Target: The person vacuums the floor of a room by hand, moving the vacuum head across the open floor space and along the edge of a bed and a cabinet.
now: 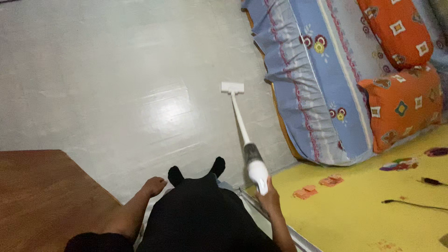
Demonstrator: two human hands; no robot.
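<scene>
Fingers (268,195) of right hand (269,198) wrap stick vacuum (255,168) (left hand (154,185) free)

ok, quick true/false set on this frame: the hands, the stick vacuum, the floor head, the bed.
1. The right hand grips the stick vacuum. True.
2. The left hand also holds the vacuum. False: it hangs free with nothing in it, fingers curled, apart from the vacuum.
3. The vacuum's floor head sits on the pale floor, near the bed's blue patterned cover. True.
4. Two green cushions lie on the bed. False: the two cushions are orange with patterned squares.
5. A wooden surface is at the lower left. True.
</scene>
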